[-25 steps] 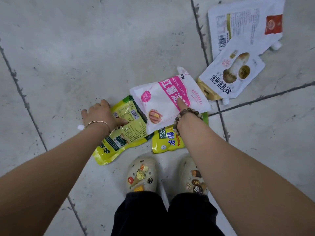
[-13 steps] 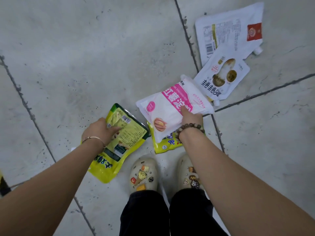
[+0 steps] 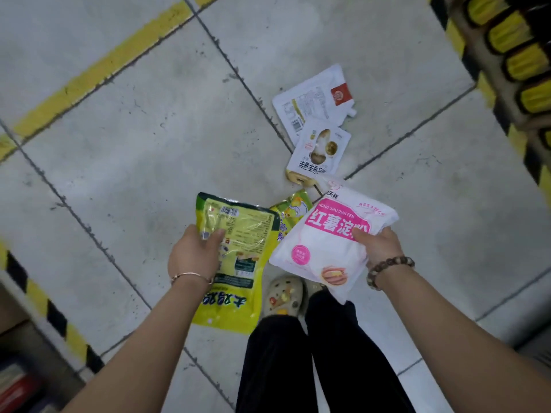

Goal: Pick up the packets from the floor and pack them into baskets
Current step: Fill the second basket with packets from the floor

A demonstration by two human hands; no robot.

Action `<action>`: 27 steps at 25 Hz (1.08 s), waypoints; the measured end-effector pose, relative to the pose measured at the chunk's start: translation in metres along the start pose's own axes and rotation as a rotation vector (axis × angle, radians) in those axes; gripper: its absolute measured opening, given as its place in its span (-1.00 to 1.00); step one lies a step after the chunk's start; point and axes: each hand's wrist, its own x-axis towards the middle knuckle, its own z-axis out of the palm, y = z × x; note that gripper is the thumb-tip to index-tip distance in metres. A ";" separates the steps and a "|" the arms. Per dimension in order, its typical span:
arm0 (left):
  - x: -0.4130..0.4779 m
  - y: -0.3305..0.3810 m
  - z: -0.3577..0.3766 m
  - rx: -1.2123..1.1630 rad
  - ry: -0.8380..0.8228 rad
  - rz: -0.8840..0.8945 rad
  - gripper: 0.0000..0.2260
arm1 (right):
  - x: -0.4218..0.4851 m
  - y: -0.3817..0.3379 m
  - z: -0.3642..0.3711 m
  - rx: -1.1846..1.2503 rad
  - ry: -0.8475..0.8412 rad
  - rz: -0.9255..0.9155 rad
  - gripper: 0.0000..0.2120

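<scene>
Both packets have risen off the floor (image 3: 143,138) and hang above the shoe (image 3: 283,293): the left hand (image 3: 195,253) has its grip pinched on the limp, slick yellow packet (image 3: 241,234) at its edge, the right hand (image 3: 380,245) clasps the soft, probably heavier pink packet (image 3: 325,242) at its side, and the 3 other packets (image 3: 319,153) lie beyond the shoe.

small yellow packet (image 3: 290,208) half hidden, yellow-black rack (image 3: 518,64) blurred, cropped

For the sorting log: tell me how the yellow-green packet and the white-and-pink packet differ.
The yellow-green packet is flat with its barcode side up; the white-and-pink packet is puffy, showing its front. The left hand holds the yellow-green one, the right hand the white-and-pink one. Both are held above the floor.
</scene>
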 end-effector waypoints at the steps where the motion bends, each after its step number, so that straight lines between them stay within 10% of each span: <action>1: -0.011 0.013 -0.009 -0.025 0.008 0.011 -0.65 | -0.012 -0.005 -0.011 0.015 0.006 0.000 -0.71; 13: -0.151 0.141 -0.033 -0.151 -0.075 0.288 -0.62 | -0.132 -0.015 -0.166 0.233 0.148 -0.113 -0.86; 27: -0.438 0.223 0.161 -0.176 -0.395 0.505 -0.65 | -0.187 0.141 -0.498 0.592 0.472 -0.224 -0.80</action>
